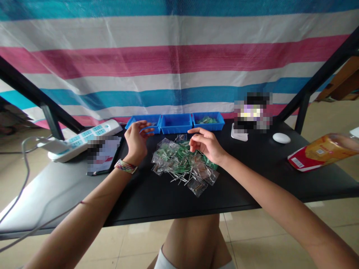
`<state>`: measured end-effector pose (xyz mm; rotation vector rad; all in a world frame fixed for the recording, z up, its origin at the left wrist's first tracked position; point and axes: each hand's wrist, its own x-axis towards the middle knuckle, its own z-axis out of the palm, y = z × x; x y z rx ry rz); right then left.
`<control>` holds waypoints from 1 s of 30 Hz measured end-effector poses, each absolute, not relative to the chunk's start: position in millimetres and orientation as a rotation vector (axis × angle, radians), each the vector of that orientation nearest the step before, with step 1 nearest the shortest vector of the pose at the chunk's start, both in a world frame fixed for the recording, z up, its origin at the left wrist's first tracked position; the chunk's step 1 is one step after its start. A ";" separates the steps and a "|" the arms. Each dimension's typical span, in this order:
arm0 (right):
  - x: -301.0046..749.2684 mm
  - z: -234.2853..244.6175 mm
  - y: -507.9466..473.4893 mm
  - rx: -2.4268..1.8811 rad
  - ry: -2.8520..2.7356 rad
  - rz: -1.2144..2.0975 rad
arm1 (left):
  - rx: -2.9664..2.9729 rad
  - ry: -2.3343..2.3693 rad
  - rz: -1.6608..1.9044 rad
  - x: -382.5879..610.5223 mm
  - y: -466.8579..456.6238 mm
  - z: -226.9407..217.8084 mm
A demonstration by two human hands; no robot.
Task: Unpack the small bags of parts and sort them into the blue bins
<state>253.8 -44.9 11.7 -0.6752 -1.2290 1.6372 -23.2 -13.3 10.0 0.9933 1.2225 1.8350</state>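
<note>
A heap of small clear bags (183, 164) holding green and brown parts lies in the middle of the black table (252, 179). My left hand (138, 139) hovers near the left blue bin (146, 121), fingers curled loosely apart, with nothing I can make out in them. My right hand (204, 144) hangs over the top of the heap, fingers bent and pinched together; what they hold, if anything, is too small to tell. A woven band (125, 166) circles my left wrist. The middle blue bin (176, 123) looks bare; the right blue bin (209, 120) holds some green bags.
A white power strip (81, 140) with a grey cable lies at the left. A dark phone (102, 155) rests beside it. A white stand (239, 133), a white mouse (281, 138) and a red-yellow packet (322, 151) sit at the right. A striped tarp hangs behind.
</note>
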 end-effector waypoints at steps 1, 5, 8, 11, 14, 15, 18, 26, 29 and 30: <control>254.2 10.4 -44.7 -0.695 -1.283 1.590 | 1.083 1.229 1.814 -22.4 -15.9 10.7; 255.8 4.8 -45.1 -0.852 -1.623 1.114 | 1.744 1.258 1.497 -11.2 -28.9 13.2; 255.9 1.9 -46.1 -0.901 -1.905 0.604 | 2.291 1.272 1.093 -0.8 -35.7 9.4; 255.1 -1.4 -45.6 -0.877 -2.074 0.391 | 2.517 1.252 0.863 5.2 -37.2 -0.2; 254.3 -7.8 -43.2 -0.877 -2.164 0.377 | 2.533 1.251 0.797 6.2 -35.3 -8.5; 254.1 -10.3 -42.4 -0.882 -2.191 0.377 | 2.533 1.241 0.794 6.0 -34.6 -9.9; 253.9 -16.6 -40.5 -0.926 -2.270 0.362 | 2.522 1.168 0.815 6.1 -33.3 -9.5; 255.3 -15.6 -39.1 -1.037 -2.346 0.193 | 2.401 1.026 0.887 9.1 -36.9 -1.3; 256.8 -16.3 -36.6 -1.063 -2.324 0.203 | 2.363 1.031 0.906 10.8 -38.7 0.0; 257.4 -16.3 -35.8 -1.062 -2.315 0.211 | 2.352 1.031 0.909 11.6 -39.3 0.5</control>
